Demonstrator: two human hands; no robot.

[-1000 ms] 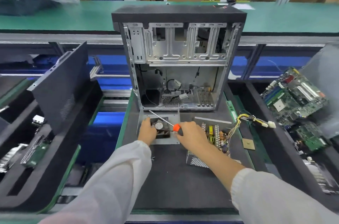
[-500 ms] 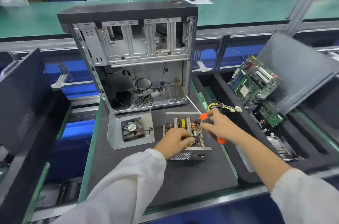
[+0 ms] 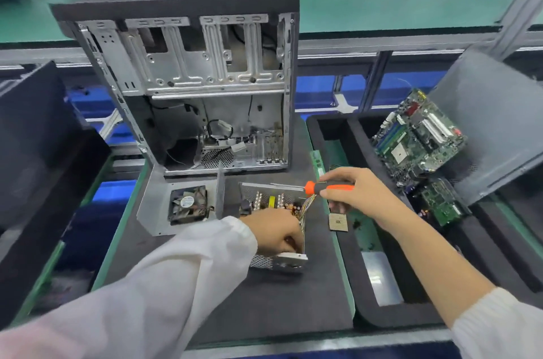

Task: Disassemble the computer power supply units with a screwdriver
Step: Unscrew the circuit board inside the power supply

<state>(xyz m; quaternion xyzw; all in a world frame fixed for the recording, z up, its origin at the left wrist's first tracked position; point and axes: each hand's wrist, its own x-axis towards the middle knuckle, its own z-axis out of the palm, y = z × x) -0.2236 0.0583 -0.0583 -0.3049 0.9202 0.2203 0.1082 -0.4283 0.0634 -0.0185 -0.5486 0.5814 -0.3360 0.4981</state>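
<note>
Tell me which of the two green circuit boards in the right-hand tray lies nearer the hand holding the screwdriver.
The smaller green board, lower in the tray, just beyond the right hand. The larger motherboard leans farther back.

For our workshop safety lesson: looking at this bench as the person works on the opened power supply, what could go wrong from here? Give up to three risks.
1. The left hand holds the opened power supply by its bare sheet-metal wall; an edge could cut a finger.
2. The screwdriver in the right hand points across the exposed board; a slip might damage parts.
3. The loose processor chip lies close beside the unit and could get knocked or crushed.
</note>
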